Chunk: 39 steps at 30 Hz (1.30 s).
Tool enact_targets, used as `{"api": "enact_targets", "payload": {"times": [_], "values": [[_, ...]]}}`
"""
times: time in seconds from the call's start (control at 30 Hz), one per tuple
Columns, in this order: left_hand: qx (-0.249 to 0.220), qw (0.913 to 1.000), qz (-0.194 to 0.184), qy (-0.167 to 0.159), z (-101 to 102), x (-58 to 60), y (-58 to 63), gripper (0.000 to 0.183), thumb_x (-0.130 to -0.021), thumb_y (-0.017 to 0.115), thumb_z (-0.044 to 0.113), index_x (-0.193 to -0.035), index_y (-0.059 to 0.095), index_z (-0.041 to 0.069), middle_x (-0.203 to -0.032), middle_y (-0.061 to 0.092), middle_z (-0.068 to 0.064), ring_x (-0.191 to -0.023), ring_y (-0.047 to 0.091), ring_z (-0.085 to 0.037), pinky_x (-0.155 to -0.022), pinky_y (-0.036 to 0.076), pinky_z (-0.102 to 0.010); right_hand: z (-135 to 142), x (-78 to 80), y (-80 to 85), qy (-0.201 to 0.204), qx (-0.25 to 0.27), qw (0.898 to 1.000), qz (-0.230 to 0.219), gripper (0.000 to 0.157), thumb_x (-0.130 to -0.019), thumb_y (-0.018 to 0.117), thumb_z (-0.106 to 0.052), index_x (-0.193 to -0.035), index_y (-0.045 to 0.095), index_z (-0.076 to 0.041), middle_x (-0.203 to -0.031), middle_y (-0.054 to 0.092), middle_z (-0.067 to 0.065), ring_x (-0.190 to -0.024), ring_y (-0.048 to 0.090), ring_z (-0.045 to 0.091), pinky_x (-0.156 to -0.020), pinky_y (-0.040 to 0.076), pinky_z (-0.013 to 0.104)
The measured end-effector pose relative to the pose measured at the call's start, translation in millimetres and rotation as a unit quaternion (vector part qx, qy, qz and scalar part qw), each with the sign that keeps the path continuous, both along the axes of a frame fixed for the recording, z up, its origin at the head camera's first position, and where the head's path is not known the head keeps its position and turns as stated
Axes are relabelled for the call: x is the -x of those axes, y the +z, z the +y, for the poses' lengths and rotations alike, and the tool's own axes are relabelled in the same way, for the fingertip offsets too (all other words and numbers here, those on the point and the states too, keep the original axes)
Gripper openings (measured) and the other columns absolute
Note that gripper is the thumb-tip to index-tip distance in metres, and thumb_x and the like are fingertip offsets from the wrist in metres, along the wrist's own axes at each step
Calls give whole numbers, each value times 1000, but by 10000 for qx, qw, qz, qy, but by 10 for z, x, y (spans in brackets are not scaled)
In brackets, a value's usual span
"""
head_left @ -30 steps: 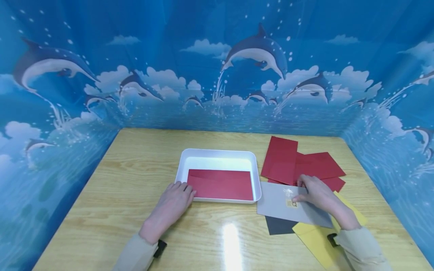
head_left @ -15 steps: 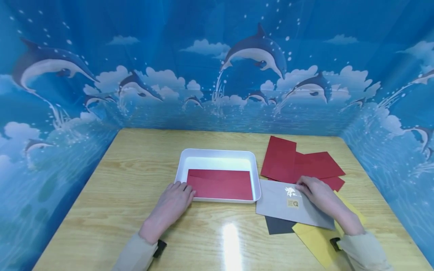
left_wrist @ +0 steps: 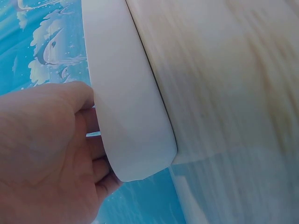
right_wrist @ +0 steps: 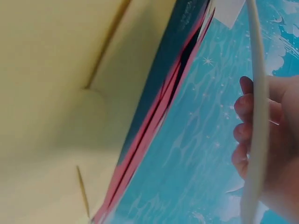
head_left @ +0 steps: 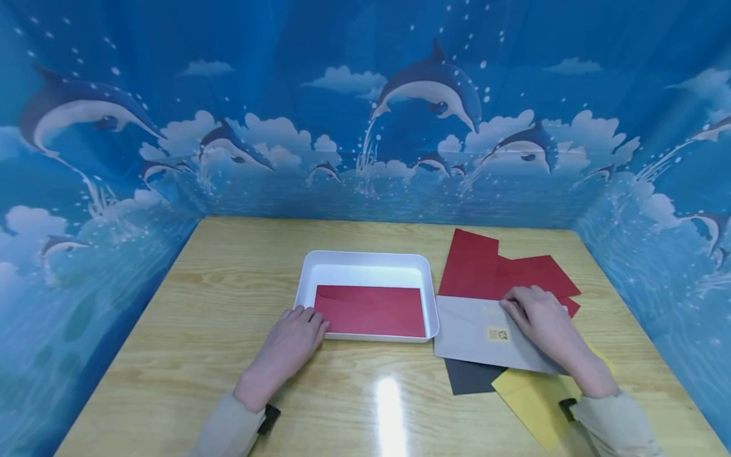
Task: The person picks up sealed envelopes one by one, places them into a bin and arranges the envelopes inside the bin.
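My left hand holds the near left corner of a white tray, its fingers curled over the rim. The left wrist view shows the thumb and fingers at the edge of the tray's wall. A red envelope lies inside the tray. To the right, my right hand pinches a grey envelope with a small printed mark by its far long edge. That envelope shows nearly edge-on in the right wrist view, raised off the stack, thumb on one side and several fingertips on the other.
Several red envelopes overlap at the back right, partly behind the grey one. A black envelope and yellow envelopes lie under and in front of it. A blue dolphin curtain surrounds the wooden table.
My right hand has tightened its pinch on the grey envelope and lifted it slightly, shifting it away from me over the red ones. The left hand stays at the tray.
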<state>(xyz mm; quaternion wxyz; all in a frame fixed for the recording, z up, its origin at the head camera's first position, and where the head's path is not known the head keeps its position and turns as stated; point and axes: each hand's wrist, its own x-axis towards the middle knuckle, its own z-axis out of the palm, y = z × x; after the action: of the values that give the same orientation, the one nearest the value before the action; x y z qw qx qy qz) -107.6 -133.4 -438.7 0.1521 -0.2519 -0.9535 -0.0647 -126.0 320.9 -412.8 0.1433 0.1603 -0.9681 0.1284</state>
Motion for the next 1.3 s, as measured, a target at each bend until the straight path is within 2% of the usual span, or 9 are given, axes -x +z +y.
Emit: {"api": "enact_targets", "payload": {"times": [0.3, 0.47, 0.77, 1.03, 1.3], "values": [[-92, 9999, 52, -18, -4, -7, -3, 23, -98, 67, 20, -80, 59, 8, -77, 58, -4, -72, 48, -23, -66, 42, -33, 30, 28, 92, 121, -30, 9980, 615, 20, -81, 82, -9, -96, 69, -7, -85, 67, 6, -75, 56, 21, -68, 40, 41], [-79, 9999, -65, 8, -6, -10, 0, 23, -99, 66, 21, -81, 60, 7, -77, 57, -4, -73, 47, -23, -67, 42, -34, 49, 52, 154, 111, 29, 9966, 817, 19, -81, 82, -7, -95, 69, -6, -83, 67, 7, -74, 55, 22, -68, 40, 41], [-37, 9996, -285, 52, -1, 3, 8, 23, -100, 65, 23, -84, 61, 7, -80, 59, -4, -74, 48, -23, -69, 43, -35, 74, 89, 234, -162, 231, 9952, 932, 12, -88, 77, -7, -96, 69, -2, -86, 69, 13, -75, 55, 27, -69, 40, 45], [-43, 9997, -238, 63, 2, 10, -3, 22, -100, 65, 23, -85, 62, 7, -80, 59, -5, -74, 48, -23, -69, 43, -35, 55, 124, 363, -592, 316, 9944, 815, 17, -92, 73, -9, -103, 67, 2, -92, 68, 20, -80, 55, 34, -68, 44, 51], [-35, 9995, -301, 84, -4, 21, -10, 22, -100, 65, 23, -86, 62, 6, -81, 60, -5, -75, 49, -24, -70, 44, -36, -73, 181, 460, -666, 397, 9922, 979, 15, -96, 69, -13, -101, 69, 1, -91, 69, 20, -79, 56, 34, -69, 40, 50]]}}
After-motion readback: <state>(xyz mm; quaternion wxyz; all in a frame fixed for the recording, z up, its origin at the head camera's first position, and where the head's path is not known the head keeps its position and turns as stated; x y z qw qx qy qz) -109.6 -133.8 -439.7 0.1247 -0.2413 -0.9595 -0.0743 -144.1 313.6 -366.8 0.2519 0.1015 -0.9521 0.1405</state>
